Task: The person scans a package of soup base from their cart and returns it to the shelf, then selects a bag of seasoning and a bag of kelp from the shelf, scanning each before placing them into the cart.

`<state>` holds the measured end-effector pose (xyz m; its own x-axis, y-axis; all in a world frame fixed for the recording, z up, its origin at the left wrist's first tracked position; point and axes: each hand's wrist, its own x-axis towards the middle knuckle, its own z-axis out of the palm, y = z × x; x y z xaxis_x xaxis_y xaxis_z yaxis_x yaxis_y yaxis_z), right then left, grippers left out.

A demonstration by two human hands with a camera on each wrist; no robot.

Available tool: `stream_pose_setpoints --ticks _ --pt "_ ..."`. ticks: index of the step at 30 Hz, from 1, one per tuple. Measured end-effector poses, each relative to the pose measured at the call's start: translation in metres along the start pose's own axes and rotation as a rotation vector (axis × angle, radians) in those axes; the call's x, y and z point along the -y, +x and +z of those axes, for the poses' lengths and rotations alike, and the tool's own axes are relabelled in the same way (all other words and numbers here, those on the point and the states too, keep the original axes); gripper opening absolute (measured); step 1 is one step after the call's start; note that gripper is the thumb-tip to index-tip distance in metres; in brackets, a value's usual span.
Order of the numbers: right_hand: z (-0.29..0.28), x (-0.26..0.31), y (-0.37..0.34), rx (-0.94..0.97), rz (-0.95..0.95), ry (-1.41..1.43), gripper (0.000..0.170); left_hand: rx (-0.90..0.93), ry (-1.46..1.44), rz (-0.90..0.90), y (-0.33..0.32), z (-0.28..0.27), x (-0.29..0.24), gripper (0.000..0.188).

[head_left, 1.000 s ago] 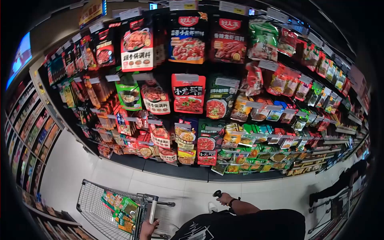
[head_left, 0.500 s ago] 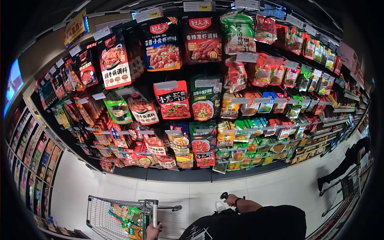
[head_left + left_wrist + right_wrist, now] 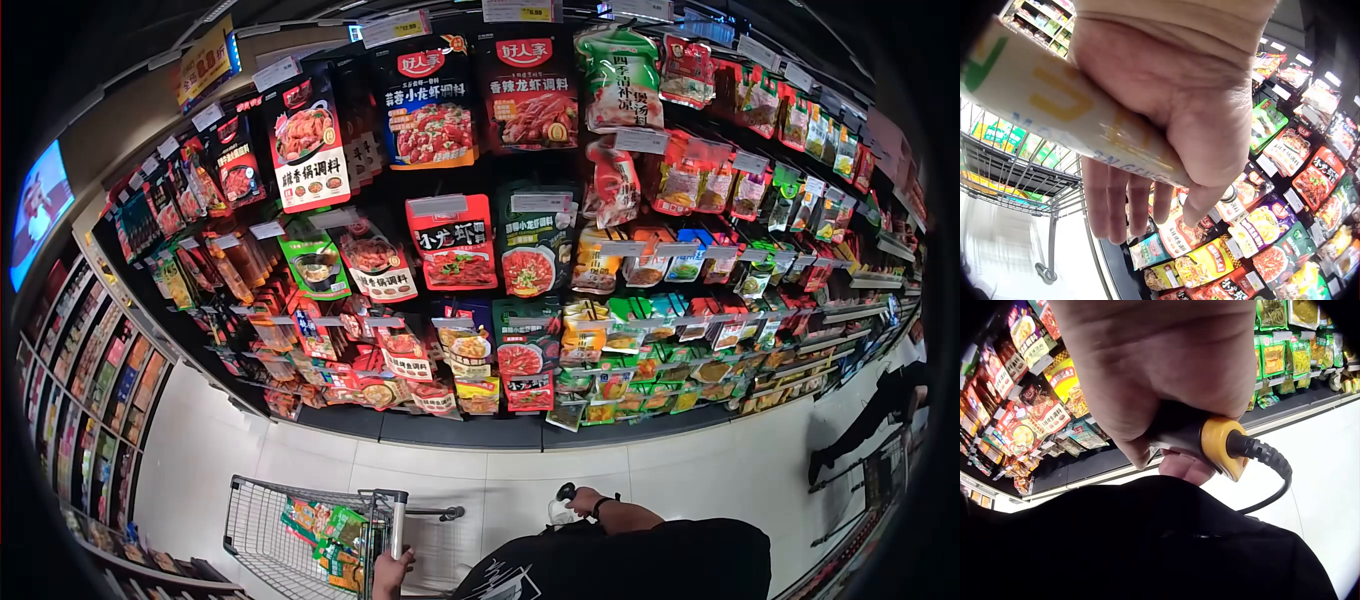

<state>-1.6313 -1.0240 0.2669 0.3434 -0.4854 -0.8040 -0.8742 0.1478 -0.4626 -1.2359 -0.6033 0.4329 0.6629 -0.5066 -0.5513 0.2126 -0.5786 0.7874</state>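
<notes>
At the bottom of the head view my left hand (image 3: 390, 573) is on the push handle (image 3: 399, 525) of a wire shopping cart (image 3: 262, 520). The left wrist view shows the pale printed handle (image 3: 1094, 128) across the palm, my thumb over it and the fingers (image 3: 1124, 209) beyond it, fairly straight. Several green and orange food packets (image 3: 345, 525) lie in the cart basket. Near my body, my right hand (image 3: 585, 503) grips a black handheld device (image 3: 566, 492). From its yellow end (image 3: 1219, 440) a black cable (image 3: 1272, 459) runs off, seen in the right wrist view.
A long wall of hanging seasoning pouches (image 3: 450, 240) faces me, above a dark base ledge (image 3: 430, 430). Pale floor tiles (image 3: 510, 465) lie before it. Another person's leg (image 3: 850, 440) and cart (image 3: 870, 490) are at right. More shelves (image 3: 90, 380) stand left.
The head view has swung, shifting the pouches left and then partly back right. My cart sits slightly farther right in view. Both hands keep their hold.
</notes>
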Motion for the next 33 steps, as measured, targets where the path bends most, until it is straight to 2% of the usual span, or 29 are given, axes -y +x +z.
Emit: stream_pose_setpoints --ticks 18,21,24,27,28,31,32,33 --pt "-0.004 0.005 -0.004 0.035 0.023 -0.014 0.037 -0.008 -0.032 0.004 0.020 -0.002 0.033 0.031" --pt "-0.006 0.008 -0.007 0.038 0.034 -0.018 0.040 0.005 0.012 -0.030 0.020 -0.004 0.031 0.040" --pt "-0.006 0.030 -0.019 -0.029 -0.142 -0.028 0.048 -0.290 0.725 0.258 -0.009 0.007 -0.006 0.054" --pt "-0.017 0.106 -0.063 -0.050 -0.371 -0.130 0.057 -0.335 0.701 0.459 -0.050 0.017 -0.069 0.064" --pt "-0.020 0.135 -0.085 -0.061 -0.440 -0.134 0.058 -0.345 0.656 0.494 -0.057 0.024 -0.090 0.059" --pt "-0.015 0.201 -0.119 -0.065 -0.655 -0.131 0.062 -0.423 0.699 0.786 -0.057 0.036 -0.120 0.051" --pt "-0.014 0.224 -0.135 -0.069 -0.730 -0.167 0.062 -0.200 0.589 0.645 -0.056 0.036 -0.131 0.056" --pt "-0.012 0.246 -0.153 -0.076 -0.807 -0.204 0.062 -0.076 0.500 0.563 -0.060 0.042 -0.151 0.055"
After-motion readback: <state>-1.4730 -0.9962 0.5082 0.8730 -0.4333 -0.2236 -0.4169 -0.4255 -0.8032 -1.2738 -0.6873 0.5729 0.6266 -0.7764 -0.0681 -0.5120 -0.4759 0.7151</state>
